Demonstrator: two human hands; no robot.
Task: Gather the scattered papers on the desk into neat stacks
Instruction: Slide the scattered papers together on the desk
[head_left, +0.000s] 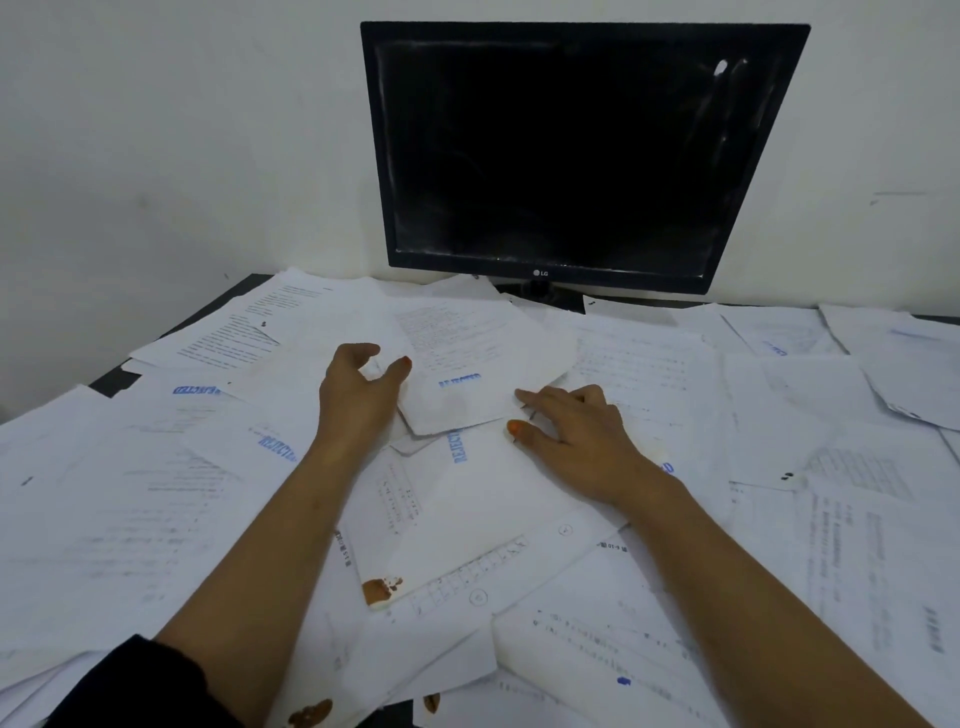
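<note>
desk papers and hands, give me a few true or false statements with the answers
1. The monitor screen is dark. True.
2. The papers already sit in one neat stack. False: they lie scattered and overlapping across the desk.
3. The left hand is at the edge of a sheet stamped REJECTED. True.
4. The right hand holds a pen. False: it rests on the papers, no pen visible.
5. Some sheets carry brown stains. True.

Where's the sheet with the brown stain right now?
In the head view, the stained sheet lies low in the middle, between the two forearms, its brown corner toward the near edge, partly under the right hand.
</note>
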